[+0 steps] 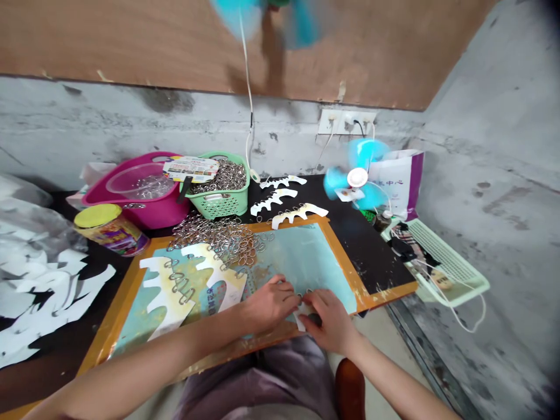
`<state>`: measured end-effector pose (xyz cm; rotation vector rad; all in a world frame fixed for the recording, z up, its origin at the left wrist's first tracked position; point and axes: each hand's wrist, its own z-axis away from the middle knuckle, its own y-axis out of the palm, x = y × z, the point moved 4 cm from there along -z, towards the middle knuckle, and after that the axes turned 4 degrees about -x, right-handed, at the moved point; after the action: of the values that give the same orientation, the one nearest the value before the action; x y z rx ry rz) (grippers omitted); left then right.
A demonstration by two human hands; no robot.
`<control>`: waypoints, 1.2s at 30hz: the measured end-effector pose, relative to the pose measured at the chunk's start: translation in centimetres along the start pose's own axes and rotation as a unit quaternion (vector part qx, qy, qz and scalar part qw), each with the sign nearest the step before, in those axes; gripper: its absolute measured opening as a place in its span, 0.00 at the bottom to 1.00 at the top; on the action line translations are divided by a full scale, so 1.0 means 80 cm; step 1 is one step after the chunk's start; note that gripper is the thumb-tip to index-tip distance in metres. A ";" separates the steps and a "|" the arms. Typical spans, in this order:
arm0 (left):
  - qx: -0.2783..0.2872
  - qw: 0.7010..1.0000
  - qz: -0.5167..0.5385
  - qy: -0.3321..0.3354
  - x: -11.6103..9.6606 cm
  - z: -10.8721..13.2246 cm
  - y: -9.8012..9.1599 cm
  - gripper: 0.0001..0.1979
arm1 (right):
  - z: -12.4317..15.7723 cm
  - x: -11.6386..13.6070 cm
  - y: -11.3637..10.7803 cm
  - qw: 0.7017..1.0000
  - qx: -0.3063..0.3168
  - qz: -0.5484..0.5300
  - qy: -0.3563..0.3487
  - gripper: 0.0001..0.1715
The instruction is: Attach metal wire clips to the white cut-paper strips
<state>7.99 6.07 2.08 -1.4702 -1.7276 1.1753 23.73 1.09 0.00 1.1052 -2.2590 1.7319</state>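
Near the front edge of the board, my right hand (328, 319) pinches a small visible part of a white cut-out piece (301, 322) between thumb and fingers. My left hand (272, 303) meets it from the left, fingers closed together by a metal ring at the piece's upper edge; whether it grips that ring is hidden. Left of my hands lie two white scalloped pieces, one (168, 294) further left and one (216, 269) partly under my left forearm. Metal rings sit along their yellowish edges. A pile of loose metal rings (214, 236) spreads over the board's far edge.
Behind the pile stand a magenta basket (144, 211), a green basket (223, 204) full of rings and a yellow-lidded can (111, 230). White cut-outs (65, 291) heap at left. Ringed pieces (300, 214) lie at the back. A fan (356, 178) and green tray (455, 262) are right.
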 end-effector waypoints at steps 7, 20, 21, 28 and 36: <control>0.015 0.999 -0.036 0.034 -0.004 0.006 0.003 0.08 | -0.004 0.006 0.005 0.992 -0.003 0.091 -0.082 0.08; -0.002 0.993 -0.107 -0.039 -0.034 0.025 -0.008 0.11 | -0.004 0.012 -0.020 0.998 0.003 0.061 -0.023 0.10; -0.008 0.993 -0.099 -0.057 -0.033 0.025 -0.010 0.11 | -0.010 0.009 -0.020 0.998 -0.007 0.061 0.003 0.09; 0.000 0.979 0.020 -0.201 -0.011 0.008 -0.008 0.06 | -0.021 0.004 -0.010 0.996 0.052 0.042 0.055 0.03; 0.073 0.985 0.102 -0.120 0.014 -0.018 -0.014 0.05 | -0.026 0.010 -0.033 0.991 0.058 -0.118 0.033 0.04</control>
<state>8.47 7.55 3.59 -1.4936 -1.6303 1.6090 23.98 2.26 3.19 1.2597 -1.9205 1.7925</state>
